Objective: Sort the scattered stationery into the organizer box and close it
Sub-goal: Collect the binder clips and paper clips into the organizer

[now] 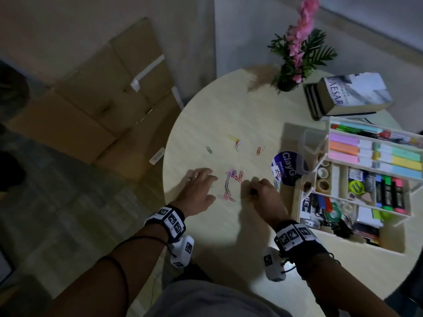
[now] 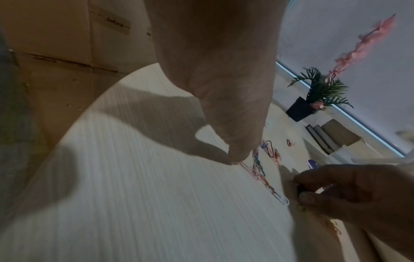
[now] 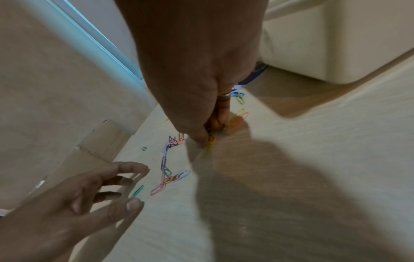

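1. Head view: we stand over a round pale surface [image 1: 206, 225] with coloured paper clips [image 1: 231, 183] strewn between our hands. Our left hand [image 1: 198, 191] lies spread and relaxed just left of the main cluster, holding nothing. Our right hand [image 1: 263, 191] is curled at the cluster's right edge, fingertips pinching something small and dark. The organizer box [image 1: 304, 195] sits open to the right, its tiers fanned out and already full of markers, tape and notes. More stray clips [image 1: 238, 144] lie farther out, well apart from the hands.

2. Left wrist view: our left hand [image 2: 224, 88] points down, one fingertip touching the surface at the end of a linked string of clips [image 2: 257, 168]. The right hand [image 2: 358, 191] pinches near the string's other end; what it holds is too dark to name.

3. Right wrist view: our right hand [image 3: 197, 79] pinches at the surface with a yellow clip [image 3: 207, 150] just beneath the fingertips. The left hand [image 3: 78, 195] hovers spread, beside a green clip [image 3: 137, 191].

4. Risk, as we judge it: several clips look hooked together, so lifting one may drag a chain that sheds clips short of the box, or flicks strays off the surface's edge.
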Motion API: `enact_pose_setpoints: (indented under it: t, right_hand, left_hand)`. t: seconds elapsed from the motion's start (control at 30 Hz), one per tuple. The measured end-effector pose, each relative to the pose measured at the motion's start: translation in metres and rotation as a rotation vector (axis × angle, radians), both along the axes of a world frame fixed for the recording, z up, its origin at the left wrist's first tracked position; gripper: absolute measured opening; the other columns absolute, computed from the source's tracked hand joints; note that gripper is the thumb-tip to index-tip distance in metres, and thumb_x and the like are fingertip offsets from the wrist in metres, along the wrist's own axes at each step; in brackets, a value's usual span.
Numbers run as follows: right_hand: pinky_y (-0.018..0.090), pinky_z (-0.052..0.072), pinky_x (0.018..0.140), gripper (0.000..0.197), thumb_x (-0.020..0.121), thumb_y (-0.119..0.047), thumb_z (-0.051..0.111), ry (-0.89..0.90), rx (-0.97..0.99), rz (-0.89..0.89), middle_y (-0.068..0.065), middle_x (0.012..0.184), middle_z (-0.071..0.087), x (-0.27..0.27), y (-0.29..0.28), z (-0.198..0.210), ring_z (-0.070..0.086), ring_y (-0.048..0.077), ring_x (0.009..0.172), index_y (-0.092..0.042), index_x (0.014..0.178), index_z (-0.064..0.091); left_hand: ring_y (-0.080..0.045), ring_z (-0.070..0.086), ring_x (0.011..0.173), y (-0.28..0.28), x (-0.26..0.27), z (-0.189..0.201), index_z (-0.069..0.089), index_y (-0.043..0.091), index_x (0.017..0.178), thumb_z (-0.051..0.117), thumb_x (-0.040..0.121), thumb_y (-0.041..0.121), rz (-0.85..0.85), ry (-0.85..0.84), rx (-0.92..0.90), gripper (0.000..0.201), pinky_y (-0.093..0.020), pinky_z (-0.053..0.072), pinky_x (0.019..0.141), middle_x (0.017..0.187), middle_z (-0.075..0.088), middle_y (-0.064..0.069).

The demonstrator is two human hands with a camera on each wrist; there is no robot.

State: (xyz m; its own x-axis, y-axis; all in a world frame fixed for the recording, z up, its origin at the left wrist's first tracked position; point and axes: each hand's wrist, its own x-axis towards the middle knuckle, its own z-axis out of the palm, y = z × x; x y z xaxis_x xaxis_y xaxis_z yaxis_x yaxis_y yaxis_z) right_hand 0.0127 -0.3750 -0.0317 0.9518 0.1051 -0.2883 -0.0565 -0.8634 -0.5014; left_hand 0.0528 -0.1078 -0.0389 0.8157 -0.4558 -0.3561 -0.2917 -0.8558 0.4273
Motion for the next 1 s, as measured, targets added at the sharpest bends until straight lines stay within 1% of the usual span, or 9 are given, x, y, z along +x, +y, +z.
enact_pose_setpoints:
  t: [0.07, 0.13, 0.2, 0.3, 0.37, 0.43, 0.63, 0.87, 1.0]
  right_hand:
    - [0.033, 0.052, 0.065, 0.018, 0.094, -0.030, 0.058, -0.020, -0.034, 0.004, 0.004, 0.091, 0.062, 0.000, 0.000, 0.000, 0.063, 0.026, 0.078, -0.016, 0.104, 0.065]
    - [0.032, 0.050, 0.063, 0.028, 0.091, -0.041, 0.053, -0.054, -0.054, -0.014, 0.003, 0.089, 0.065, -0.001, -0.001, -0.001, 0.060, 0.023, 0.077, -0.017, 0.099, 0.065]
    - [0.033, 0.051, 0.067, 0.026, 0.087, -0.036, 0.066, -0.079, -0.020, -0.085, 0.003, 0.092, 0.066, -0.003, -0.002, 0.005, 0.059, 0.020, 0.077, -0.013, 0.099, 0.069]
    - [0.034, 0.057, 0.070, 0.028, 0.085, -0.022, 0.080, -0.132, 0.067, -0.166, 0.003, 0.097, 0.067, -0.008, -0.002, 0.016, 0.063, 0.018, 0.078, -0.011, 0.109, 0.071]
    - [0.032, 0.057, 0.071, 0.027, 0.085, -0.019, 0.081, -0.165, 0.121, -0.200, 0.000, 0.095, 0.066, -0.010, -0.003, 0.022, 0.064, 0.014, 0.077, -0.012, 0.109, 0.071]
    - [0.029, 0.056, 0.071, 0.024, 0.086, -0.017, 0.081, -0.196, 0.171, -0.215, -0.003, 0.092, 0.066, -0.012, -0.004, 0.029, 0.064, 0.009, 0.076, -0.014, 0.107, 0.070]
    - [0.023, 0.053, 0.071, 0.024, 0.086, -0.010, 0.081, -0.243, 0.209, -0.336, -0.004, 0.094, 0.068, -0.030, -0.026, 0.054, 0.065, 0.002, 0.082, -0.015, 0.107, 0.069]
    - [0.038, 0.057, 0.068, 0.021, 0.085, -0.007, 0.081, -0.229, 0.194, -0.444, -0.005, 0.090, 0.065, -0.056, -0.055, 0.054, 0.065, 0.007, 0.078, -0.018, 0.096, 0.068]
    - [0.036, 0.057, 0.071, 0.020, 0.085, -0.008, 0.081, -0.225, 0.232, -0.439, -0.006, 0.090, 0.064, -0.062, -0.055, 0.052, 0.066, 0.008, 0.080, -0.019, 0.096, 0.069]
  left_hand:
    - [-0.029, 0.026, 0.148, 0.002, 0.010, -0.002, 0.047, 0.022, 0.145, 0.071, 0.091, 0.037, 0.003, -0.047, -0.038, 0.061, -0.056, 0.039, 0.113, 0.160, 0.032, -0.003]
    - [-0.029, 0.023, 0.152, 0.002, 0.024, -0.004, 0.043, 0.020, 0.149, 0.068, 0.091, 0.045, -0.004, -0.096, -0.055, 0.068, -0.057, 0.036, 0.118, 0.165, 0.027, -0.005]
    - [-0.031, 0.011, 0.159, 0.002, 0.045, -0.006, 0.034, 0.017, 0.158, 0.063, 0.093, 0.055, -0.043, -0.140, -0.043, 0.081, -0.054, 0.024, 0.126, 0.172, 0.014, -0.006]
    - [-0.026, -0.014, 0.162, 0.002, 0.078, -0.009, 0.010, 0.018, 0.167, 0.053, 0.094, 0.069, -0.096, -0.113, 0.012, 0.099, -0.050, 0.006, 0.128, 0.175, -0.014, -0.004]
    - [-0.023, -0.024, 0.159, -0.003, 0.099, -0.011, -0.004, 0.023, 0.167, 0.046, 0.094, 0.077, -0.116, -0.062, 0.035, 0.104, -0.052, 0.001, 0.130, 0.172, -0.027, 0.002]
    - [-0.021, -0.028, 0.158, -0.011, 0.116, -0.013, -0.011, 0.027, 0.166, 0.042, 0.093, 0.079, -0.129, -0.022, 0.028, 0.104, -0.056, 0.001, 0.130, 0.170, -0.032, 0.005]
    - [-0.022, -0.031, 0.156, -0.042, 0.139, -0.021, -0.020, 0.032, 0.164, 0.033, 0.092, 0.084, -0.235, 0.015, 0.020, 0.103, -0.055, 0.000, 0.130, 0.168, -0.036, 0.005]
    - [-0.025, -0.027, 0.158, -0.068, 0.137, -0.029, -0.015, 0.027, 0.165, 0.022, 0.095, 0.084, -0.360, -0.063, 0.097, 0.098, -0.051, -0.001, 0.131, 0.171, -0.030, 0.001]
    - [-0.025, -0.021, 0.160, -0.067, 0.126, -0.032, -0.009, 0.025, 0.167, 0.014, 0.098, 0.083, -0.495, -0.145, 0.106, 0.092, -0.050, 0.006, 0.131, 0.173, -0.022, -0.002]
